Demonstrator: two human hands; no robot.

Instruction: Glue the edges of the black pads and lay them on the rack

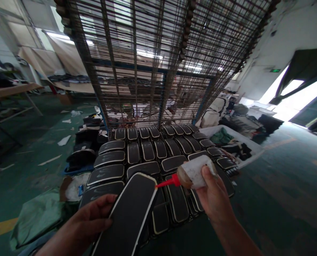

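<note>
A long dark panel with a pale edge (128, 217) is tilted in front of me, with my left hand (90, 222) gripping its left side. My right hand (214, 192) is wrapped round a whitish squeeze bottle (195, 172) held on its side. The bottle's red nozzle (169, 182) points left, and its tip meets the panel's upper right corner. Beneath and beyond lie rows of similar dark panels (107, 173) with pale outlines, in stacks.
A tall wire rack (147, 67) rises behind the stacks. Dark bundles (82, 153) and a green bag (41, 213) lie to the left. A white bin (254, 154) with cloth stands at the right. Paper scraps (64, 140) litter the floor.
</note>
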